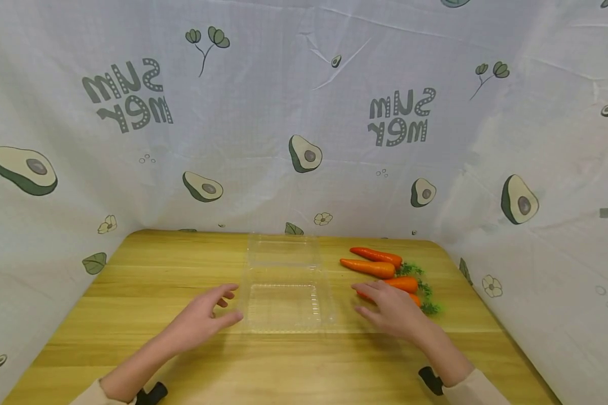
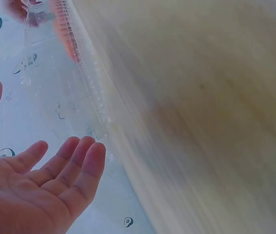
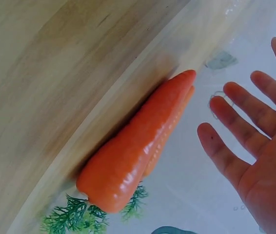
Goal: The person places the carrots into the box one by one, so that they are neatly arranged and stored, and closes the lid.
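A clear plastic clamshell box lies opened out on the wooden table, its lid folded back toward the curtain. Left of the box is my left hand, fingers loosely bent and nothing in them; the left wrist view shows its palm and spread fingers near the box's ridged wall. My right hand hovers by the nearer carrots, partly covering them in the head view. In the right wrist view its fingers are extended beside an orange carrot with green leafy tops, holding nothing.
Two more carrots lie behind at the right, tips pointing left. The wooden table ends against a white curtain printed with avocados, which also hangs along both sides. Dark straps show at the wrists.
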The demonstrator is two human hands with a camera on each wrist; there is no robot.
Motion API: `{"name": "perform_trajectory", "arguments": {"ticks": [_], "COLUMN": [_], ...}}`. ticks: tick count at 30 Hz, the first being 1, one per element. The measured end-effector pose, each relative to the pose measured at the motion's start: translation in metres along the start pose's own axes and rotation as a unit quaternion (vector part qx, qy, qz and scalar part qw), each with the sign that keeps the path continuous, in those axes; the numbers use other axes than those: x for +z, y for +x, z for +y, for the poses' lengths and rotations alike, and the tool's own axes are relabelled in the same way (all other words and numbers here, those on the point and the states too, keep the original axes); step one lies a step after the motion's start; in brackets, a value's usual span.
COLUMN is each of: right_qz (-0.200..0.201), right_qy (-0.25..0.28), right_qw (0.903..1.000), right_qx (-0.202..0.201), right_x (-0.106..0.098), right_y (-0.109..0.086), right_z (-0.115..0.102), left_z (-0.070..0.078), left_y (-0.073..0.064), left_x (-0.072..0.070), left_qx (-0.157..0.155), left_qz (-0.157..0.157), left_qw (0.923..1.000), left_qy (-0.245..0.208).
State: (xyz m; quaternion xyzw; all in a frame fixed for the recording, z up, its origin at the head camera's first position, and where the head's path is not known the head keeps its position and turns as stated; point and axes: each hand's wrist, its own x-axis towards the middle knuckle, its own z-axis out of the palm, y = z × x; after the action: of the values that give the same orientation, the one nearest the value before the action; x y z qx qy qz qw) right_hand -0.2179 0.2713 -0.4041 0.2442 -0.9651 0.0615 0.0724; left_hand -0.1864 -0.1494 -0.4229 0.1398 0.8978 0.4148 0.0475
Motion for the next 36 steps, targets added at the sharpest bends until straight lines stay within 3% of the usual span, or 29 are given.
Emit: {"name": "perform_trajectory", "arguments": {"ticks": [16,25,36], "right_qz": [0.006,0.028,0.034], "right_qy": [0.019,0.036,0.096], "right_qw": [0.9996,0.9988,0.9937], "right_qx": [0.02,0.016,0.049], "right_x": [0.0,-0.002,-0.006], "right_y": [-0.004,-0.004,-0.01], "right_z": [0.011,0.023,0.042], "left_z": [-0.009,-0.01,-0.008], "left_y": [0.014,0.017,0.015], "left_x": [0.003,0.002,0.001], "left_qx": [0.028,0.039,0.043], "left_qz": [-0.032,-0.045,-0.06], "left_qw": [0.9979,0.9976,0.997], "left_qy": [-0.05,-0.036,-0.023]}}
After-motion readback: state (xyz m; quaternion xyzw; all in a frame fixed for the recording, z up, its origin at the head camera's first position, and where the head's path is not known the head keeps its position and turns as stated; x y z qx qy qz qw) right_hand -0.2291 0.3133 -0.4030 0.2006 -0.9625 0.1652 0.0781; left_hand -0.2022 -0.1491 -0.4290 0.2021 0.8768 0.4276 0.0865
